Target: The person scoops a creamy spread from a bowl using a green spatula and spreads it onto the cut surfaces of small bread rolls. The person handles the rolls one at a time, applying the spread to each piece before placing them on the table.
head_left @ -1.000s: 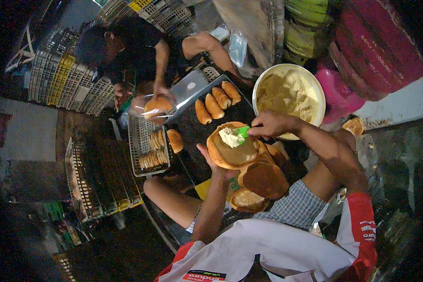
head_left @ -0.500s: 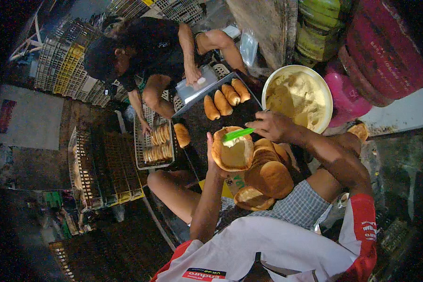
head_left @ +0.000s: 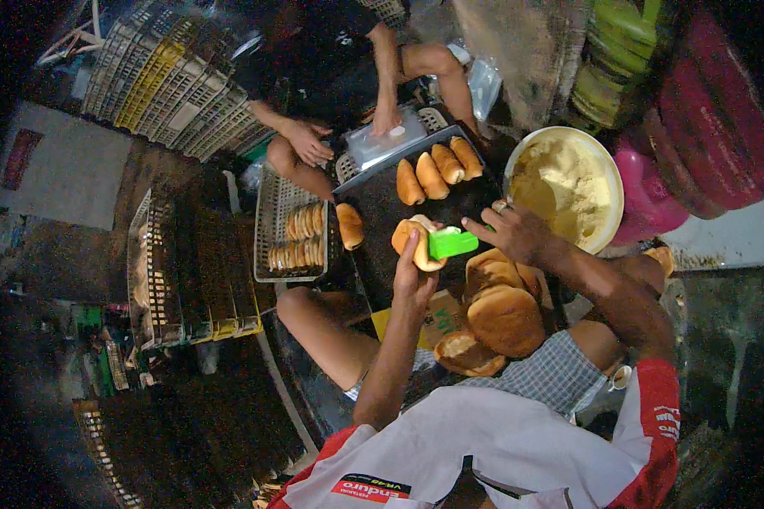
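Observation:
My left hand (head_left: 409,278) grips a soft bread (head_left: 403,231), which is now partly folded over on itself. Held by my right hand (head_left: 518,233) is a bright green spatula (head_left: 452,245), its broad blade against the bread's right side. Some pale cream shows at the fold. Just below my right hand lie several flat brown breads (head_left: 507,322) in a pile on cardboard, and one bread (head_left: 470,354) by my lap has its pale side up. A white tub (head_left: 617,199) of yellowish cream (head_left: 560,182) stands beyond my right forearm.
Several rolled breads (head_left: 433,176) line a dark tray (head_left: 382,222), with another roll (head_left: 349,226) at its left corner. A crate (head_left: 261,254) holds rows of breads. Opposite sits a co-worker, one hand (head_left: 388,119) on clear plastic packaging (head_left: 373,146). Stacked crates (head_left: 157,93) and gas cylinders (head_left: 607,64) stand around.
The bread in my left hand went from spread flat to folded over. The green blade now shows broadside beside it. The co-worker's other hand has lifted away from the crate. The view has shifted.

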The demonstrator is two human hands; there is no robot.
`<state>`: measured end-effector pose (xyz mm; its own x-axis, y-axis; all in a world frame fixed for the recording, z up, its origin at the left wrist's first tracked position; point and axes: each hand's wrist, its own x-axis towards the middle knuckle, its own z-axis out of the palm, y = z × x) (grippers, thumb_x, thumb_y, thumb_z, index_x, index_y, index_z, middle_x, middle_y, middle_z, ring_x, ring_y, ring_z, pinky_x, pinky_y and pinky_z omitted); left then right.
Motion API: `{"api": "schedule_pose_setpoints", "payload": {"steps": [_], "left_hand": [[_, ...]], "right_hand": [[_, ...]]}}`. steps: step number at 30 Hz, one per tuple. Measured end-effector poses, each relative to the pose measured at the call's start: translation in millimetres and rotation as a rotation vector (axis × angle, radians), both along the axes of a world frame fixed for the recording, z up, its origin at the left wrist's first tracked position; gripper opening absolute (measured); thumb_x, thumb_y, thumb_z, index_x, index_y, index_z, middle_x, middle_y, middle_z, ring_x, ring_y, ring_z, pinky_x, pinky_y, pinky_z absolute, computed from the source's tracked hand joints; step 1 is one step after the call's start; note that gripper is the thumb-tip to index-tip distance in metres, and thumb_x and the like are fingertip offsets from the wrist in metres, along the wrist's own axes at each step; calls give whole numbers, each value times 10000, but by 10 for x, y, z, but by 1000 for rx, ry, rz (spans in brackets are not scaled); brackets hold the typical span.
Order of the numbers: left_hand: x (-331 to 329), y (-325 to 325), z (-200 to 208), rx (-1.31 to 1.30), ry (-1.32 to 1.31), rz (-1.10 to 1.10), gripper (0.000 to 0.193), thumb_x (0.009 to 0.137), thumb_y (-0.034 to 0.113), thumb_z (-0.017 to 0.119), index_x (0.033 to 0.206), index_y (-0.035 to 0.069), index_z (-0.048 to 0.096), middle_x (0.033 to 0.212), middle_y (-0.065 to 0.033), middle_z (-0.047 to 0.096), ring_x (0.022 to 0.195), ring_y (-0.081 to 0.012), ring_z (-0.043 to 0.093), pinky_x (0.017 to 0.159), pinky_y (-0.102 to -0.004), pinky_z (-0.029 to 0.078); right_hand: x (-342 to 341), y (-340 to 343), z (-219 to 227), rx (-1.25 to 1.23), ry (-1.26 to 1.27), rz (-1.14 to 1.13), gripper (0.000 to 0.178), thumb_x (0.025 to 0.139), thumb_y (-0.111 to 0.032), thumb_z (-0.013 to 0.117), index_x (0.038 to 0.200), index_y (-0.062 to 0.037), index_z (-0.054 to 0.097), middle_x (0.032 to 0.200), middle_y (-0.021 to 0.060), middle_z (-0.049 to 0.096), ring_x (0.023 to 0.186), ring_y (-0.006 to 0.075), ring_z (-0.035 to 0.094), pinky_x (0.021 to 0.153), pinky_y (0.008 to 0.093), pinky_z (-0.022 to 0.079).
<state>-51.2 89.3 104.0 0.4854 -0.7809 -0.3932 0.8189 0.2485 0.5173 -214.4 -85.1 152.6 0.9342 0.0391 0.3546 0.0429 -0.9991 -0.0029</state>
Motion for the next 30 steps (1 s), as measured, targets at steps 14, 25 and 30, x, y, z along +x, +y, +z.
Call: {"api": "schedule_pose_setpoints", "payload": {"steps": [14,25,30], "left_hand": [[866,-167,-1515,276,-963,-134,388,920,179,627,1277,89,504,1169,-104,608,1085,-285,613,928,-426,503],[1069,-519,-705,1165,-1653,-1224,442,914,381,565,1202,47,591,1097,-206,674,1006,-387,655,842,-489,530],[1678,-587,-1004,896,-1787,-972,411,918,330,593,1187,20,604,1102,-220,664,1005,-364,655,835,-460,536]], "right_hand": [[-510,-678,677,366,116,-419,309,860,-152,614,1161,-87,641,1017,144,617,956,363,620,830,460,519],[-479,-844,473,460,152,-372,273,845,-174,612,1089,-64,665,1024,187,625,964,388,617,863,481,499],[-498,-1105,135,440,200,-422,274,833,-187,621,1073,-68,675,990,200,638,957,392,618,868,492,490]]}}
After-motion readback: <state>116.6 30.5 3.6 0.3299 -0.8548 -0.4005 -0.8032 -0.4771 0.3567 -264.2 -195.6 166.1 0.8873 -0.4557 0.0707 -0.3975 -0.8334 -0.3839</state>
